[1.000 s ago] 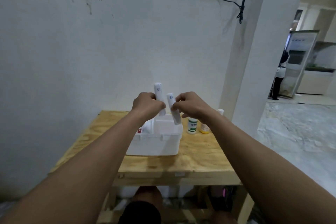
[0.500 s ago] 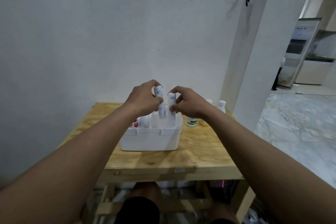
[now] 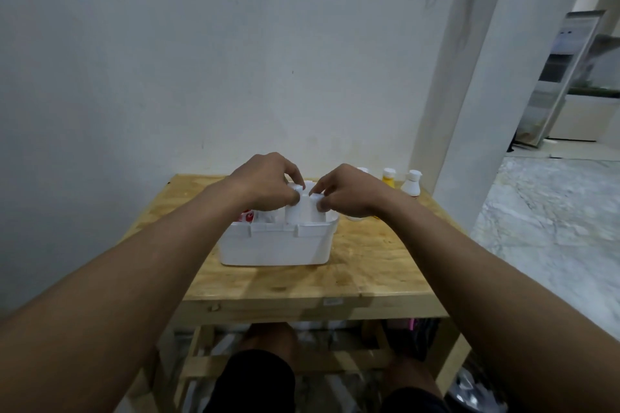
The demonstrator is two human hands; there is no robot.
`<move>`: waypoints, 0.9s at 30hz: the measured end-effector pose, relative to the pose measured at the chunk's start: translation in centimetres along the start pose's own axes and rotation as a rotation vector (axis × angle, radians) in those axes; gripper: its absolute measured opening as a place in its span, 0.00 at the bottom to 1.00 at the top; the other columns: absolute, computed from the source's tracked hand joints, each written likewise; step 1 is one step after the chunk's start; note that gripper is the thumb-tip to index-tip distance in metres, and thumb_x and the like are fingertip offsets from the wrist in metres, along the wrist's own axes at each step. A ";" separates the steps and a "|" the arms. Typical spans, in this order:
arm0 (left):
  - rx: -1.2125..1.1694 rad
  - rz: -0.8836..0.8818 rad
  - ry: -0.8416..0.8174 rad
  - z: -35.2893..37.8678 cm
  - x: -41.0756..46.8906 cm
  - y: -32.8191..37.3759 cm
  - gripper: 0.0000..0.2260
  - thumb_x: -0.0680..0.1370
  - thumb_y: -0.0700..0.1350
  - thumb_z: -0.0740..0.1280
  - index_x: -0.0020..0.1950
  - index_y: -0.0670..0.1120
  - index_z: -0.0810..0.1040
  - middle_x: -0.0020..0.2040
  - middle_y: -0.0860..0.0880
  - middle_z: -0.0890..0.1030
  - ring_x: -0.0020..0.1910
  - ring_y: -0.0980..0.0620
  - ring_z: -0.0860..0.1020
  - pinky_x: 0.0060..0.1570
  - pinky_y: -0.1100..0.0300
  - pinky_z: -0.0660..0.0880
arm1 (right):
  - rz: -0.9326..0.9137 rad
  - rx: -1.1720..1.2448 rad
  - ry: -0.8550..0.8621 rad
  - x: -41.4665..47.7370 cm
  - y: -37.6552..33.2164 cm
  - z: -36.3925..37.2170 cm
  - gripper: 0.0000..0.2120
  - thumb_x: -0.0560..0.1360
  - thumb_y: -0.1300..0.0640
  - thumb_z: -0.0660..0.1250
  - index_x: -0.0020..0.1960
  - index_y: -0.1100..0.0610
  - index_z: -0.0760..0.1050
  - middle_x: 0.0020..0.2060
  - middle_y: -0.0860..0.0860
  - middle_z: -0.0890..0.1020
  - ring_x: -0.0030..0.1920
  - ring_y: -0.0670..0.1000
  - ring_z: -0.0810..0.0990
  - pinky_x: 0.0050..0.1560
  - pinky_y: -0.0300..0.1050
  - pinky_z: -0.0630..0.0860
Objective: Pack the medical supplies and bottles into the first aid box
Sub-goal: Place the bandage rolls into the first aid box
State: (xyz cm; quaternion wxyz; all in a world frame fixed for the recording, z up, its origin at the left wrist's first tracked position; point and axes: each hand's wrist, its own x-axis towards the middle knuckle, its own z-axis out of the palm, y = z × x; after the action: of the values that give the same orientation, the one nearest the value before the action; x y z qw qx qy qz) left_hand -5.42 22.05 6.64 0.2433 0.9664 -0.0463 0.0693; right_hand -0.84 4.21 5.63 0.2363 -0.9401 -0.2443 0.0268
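- Frame centre: fingers of our left hand (image 3: 268,182) pinch a white tube (image 3: 292,213), upright in the first aid box (image 3: 275,245).
- Fingers of our right hand (image 3: 349,193) pinch a second tube (image 3: 318,213) just beside it.

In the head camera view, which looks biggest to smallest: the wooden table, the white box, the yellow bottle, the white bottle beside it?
1. wooden table
2. white box
3. white bottle and yellow bottle: about alike; the yellow one is partly hidden, so unranked.
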 end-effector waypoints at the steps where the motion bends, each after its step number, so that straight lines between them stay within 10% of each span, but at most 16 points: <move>1: 0.018 0.001 -0.006 0.1 0.0 0.0 0.12 0.72 0.45 0.71 0.54 0.55 0.85 0.50 0.52 0.80 0.51 0.51 0.78 0.48 0.57 0.77 | 0.006 -0.002 -0.008 -0.1 0.0 0.0 0.15 0.72 0.58 0.69 0.57 0.51 0.84 0.51 0.49 0.85 0.51 0.50 0.81 0.54 0.49 0.79; 13: 0.169 -0.016 -0.131 0.4 0.3 0.8 0.12 0.69 0.48 0.74 0.51 0.59 0.85 0.53 0.55 0.82 0.54 0.49 0.78 0.59 0.48 0.75 | -0.004 -0.026 -0.066 -0.5 -0.1 -0.7 0.10 0.71 0.56 0.73 0.51 0.51 0.87 0.48 0.46 0.86 0.49 0.48 0.82 0.49 0.43 0.78; 19: 0.205 -0.032 -0.171 0.2 -0.3 1.1 0.14 0.70 0.49 0.73 0.55 0.60 0.84 0.55 0.55 0.81 0.41 0.51 0.78 0.27 0.61 0.74 | -0.009 -0.022 -0.069 -0.4 0.0 -0.7 0.09 0.71 0.56 0.73 0.50 0.52 0.86 0.47 0.47 0.86 0.49 0.50 0.83 0.50 0.45 0.80; 27: 0.222 -0.038 -0.193 0.0 -0.8 1.7 0.12 0.72 0.50 0.73 0.55 0.60 0.84 0.52 0.56 0.82 0.35 0.57 0.74 0.28 0.62 0.66 | -0.010 -0.055 -0.093 -0.8 -0.2 -0.7 0.10 0.71 0.53 0.73 0.51 0.51 0.86 0.46 0.46 0.85 0.49 0.49 0.81 0.50 0.46 0.79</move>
State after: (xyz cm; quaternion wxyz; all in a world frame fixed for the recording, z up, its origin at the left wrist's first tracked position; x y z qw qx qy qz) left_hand -6.40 20.63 7.27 0.1306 0.9902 -0.0432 -0.0238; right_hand -1.47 3.70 6.23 0.1988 -0.9427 -0.2606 0.0626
